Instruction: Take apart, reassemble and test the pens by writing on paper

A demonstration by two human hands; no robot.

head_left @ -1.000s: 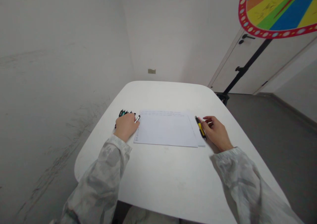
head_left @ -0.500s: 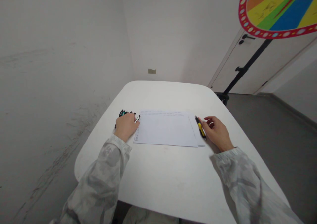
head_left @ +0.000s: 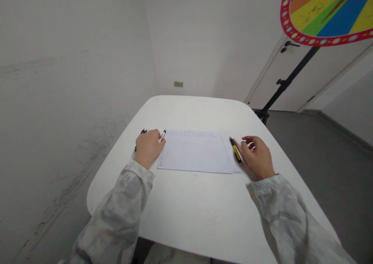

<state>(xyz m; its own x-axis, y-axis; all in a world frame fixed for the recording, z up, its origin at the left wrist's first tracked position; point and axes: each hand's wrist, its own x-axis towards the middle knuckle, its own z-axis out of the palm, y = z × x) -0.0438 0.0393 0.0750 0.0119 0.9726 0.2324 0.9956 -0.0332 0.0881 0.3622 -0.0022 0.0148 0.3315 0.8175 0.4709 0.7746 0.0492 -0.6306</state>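
My left hand (head_left: 149,146) is at the left edge of the white paper sheets (head_left: 195,151), thumb and fingers closed on a slim white-and-black pen (head_left: 163,135) whose tip points up and away. Partly covered by this hand, several dark pens (head_left: 143,131) lie on its left. Over on the right, my right hand (head_left: 258,157) rests on the table with its fingers loosely curled and apart, holding nothing. Just left of its thumb lies a yellow-and-black pen (head_left: 236,150), beside a thin pinkish thing (head_left: 238,145) partly hidden by the hand. Lines of small writing run along the paper's top and left edges.
A white table (head_left: 186,201) with rounded corners stands against the walls. At the upper right a colourful prize wheel (head_left: 326,15) rises on a black stand (head_left: 291,77), in front of a white door (head_left: 269,81). A wall socket (head_left: 178,84) sits behind the table.
My left hand has shifted slightly up over the dark pens, covering more of them, and the white-and-black pen has moved a little upward with it. My right hand has shifted slightly; its fingers stay loosely curled.
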